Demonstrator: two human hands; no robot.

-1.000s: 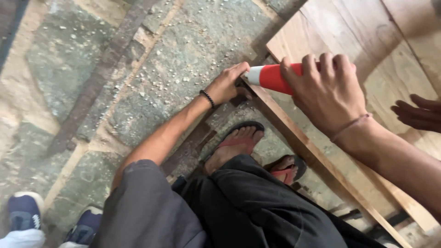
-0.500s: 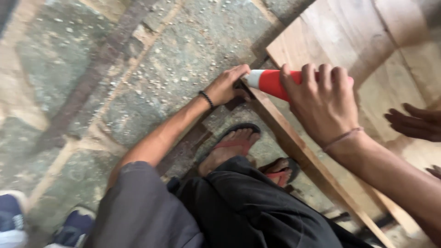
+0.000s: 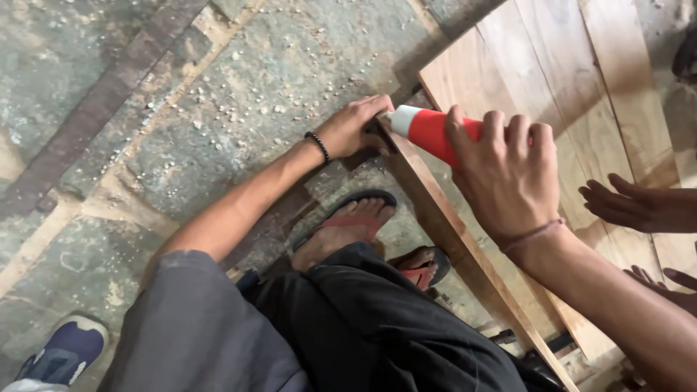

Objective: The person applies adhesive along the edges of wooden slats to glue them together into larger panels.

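My right hand is wrapped around a red bottle with a white nozzle end, its tip pointing at the corner of a wooden strip. My left hand, with a black bead bracelet at the wrist, rests at that same corner and presses against the end of the strip; what its fingers hold is hidden. The strip runs along the edge of a wooden board panel that lies slanted at the right.
Another person's hand rests on the panel at the right, fingers of a second one below it. My feet in sandals stand on a stone floor strewn with wood chips. A blue shoe shows bottom left.
The view has shifted a little, so everything sits slightly lower and left. Both my hands stay at the strip's corner with the bottle. The other person's hand has reached further onto the panel.
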